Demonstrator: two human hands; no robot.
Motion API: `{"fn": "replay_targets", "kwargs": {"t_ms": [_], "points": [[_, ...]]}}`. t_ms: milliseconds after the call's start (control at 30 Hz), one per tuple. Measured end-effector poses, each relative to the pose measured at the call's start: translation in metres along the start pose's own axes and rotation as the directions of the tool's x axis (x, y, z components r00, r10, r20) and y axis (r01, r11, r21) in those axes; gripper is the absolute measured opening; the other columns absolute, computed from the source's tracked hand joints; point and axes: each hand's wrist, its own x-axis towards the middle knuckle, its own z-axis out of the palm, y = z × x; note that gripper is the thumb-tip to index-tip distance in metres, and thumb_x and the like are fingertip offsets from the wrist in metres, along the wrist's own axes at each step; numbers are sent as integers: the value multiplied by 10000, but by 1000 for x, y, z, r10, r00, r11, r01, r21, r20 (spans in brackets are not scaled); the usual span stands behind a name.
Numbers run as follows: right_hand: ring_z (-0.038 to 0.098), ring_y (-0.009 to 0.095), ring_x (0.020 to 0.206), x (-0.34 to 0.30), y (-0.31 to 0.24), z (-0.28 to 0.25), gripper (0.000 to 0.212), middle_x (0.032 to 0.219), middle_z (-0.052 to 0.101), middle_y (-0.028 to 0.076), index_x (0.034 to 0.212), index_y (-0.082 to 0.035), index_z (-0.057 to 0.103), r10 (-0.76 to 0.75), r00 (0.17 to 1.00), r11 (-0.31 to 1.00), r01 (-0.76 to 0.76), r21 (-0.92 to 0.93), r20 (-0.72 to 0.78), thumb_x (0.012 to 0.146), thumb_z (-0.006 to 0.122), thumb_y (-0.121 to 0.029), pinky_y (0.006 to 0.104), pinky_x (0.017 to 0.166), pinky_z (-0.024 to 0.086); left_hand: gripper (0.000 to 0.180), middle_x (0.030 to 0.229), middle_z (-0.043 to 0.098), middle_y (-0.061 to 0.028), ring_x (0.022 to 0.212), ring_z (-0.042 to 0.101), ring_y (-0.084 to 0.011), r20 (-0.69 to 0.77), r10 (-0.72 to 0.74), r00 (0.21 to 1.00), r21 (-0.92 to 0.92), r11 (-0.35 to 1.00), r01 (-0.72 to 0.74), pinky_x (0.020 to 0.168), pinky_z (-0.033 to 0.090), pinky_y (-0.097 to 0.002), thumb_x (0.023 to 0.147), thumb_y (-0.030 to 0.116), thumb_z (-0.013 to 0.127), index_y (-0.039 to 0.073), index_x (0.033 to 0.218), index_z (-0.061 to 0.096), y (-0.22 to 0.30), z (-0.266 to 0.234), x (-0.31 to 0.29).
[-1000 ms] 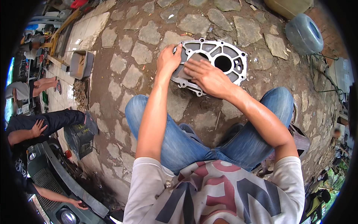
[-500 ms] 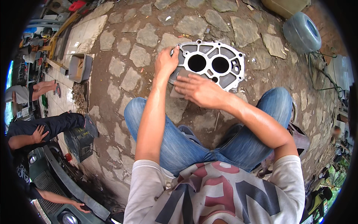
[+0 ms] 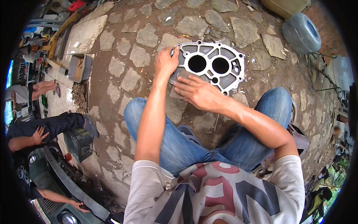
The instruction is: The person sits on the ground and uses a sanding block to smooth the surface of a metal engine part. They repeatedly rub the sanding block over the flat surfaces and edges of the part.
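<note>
A grey cast-metal gearbox housing cover (image 3: 228,79) lies on the stone ground in front of me, with two large round holes and bolt holes along its bright machined rim. My left hand (image 3: 166,63) grips its left edge, thumb on the upper rim. Across the near left part of the cover, my right hand (image 3: 197,92) presses a grey-brown sheet that looks like sandpaper (image 3: 183,74) with nearly flat fingers. Its fingers are slightly blurred, and they hide much of the sheet.
At far right stands a translucent blue plastic jug (image 3: 301,33), with a green cord (image 3: 324,87) below it. A grey tub (image 3: 80,68) sits to the left. Another person's hand (image 3: 39,135) and a green vehicle front (image 3: 56,186) are at lower left. Rough paving stones (image 3: 130,77) surround the cover.
My right hand has shifted very slightly toward me and to the left over the cover. My left hand and the cover stay put.
</note>
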Motion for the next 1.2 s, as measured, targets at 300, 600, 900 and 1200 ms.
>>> {"fn": "replay_targets", "kwargs": {"t_ms": [300,600,900,1200], "points": [[438,272,1449,4,14,-3,504,1496,546,105,1406,-49,582,13,999,999,-15,-51,-36,931,646,-206,482,1223,309,501,1155,688,-267,1127,635,-443,6,-17,1000,-21,1000,17,970,486,-478,1004,473,543,37,1189,702,-2,1,2],[421,305,1452,3,62,-101,624,1530,510,89,1461,-165,554,203,760,945,-318,-80,-618,856,673,-68,524,1201,313,505,1181,689,-239,1137,635,-427,12,-43,999,-18,999,43,976,485,-472,999,489,542,50,1190,703,1,1,0],[352,315,1495,-13,61,-29,521,1547,472,139,1435,-87,555,275,949,926,-304,-223,-153,930,644,-181,519,1223,284,508,1198,672,-253,1156,617,-434,17,-24,1000,22,999,23,991,475,-488,1013,470,527,18,1179,688,-3,0,2],[561,291,1112,-6,65,-45,449,1118,614,104,1291,-74,642,285,923,934,-329,-142,-259,897,700,-284,428,958,420,550,1249,652,-267,1195,597,-441,62,8,998,21,1000,-10,1030,457,-488,1028,485,498,6,1240,668,-17,12,11]]}}
